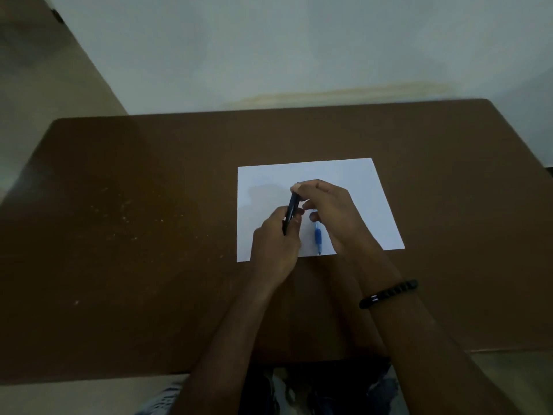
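– Uncapping looks like the step: the slim dark plastic pen (292,206) sits tilted above the white paper sheet (359,181), the left hand (275,244) gripping its lower barrel.
– And the right hand (329,211)?
– Pinching the top end. Next, I judge, a straight pull apart. Both hands meet over the brown bench (149,235).

light: dim | focus: soft, slightly blurred | edges: wide-angle bend | shadows: faint
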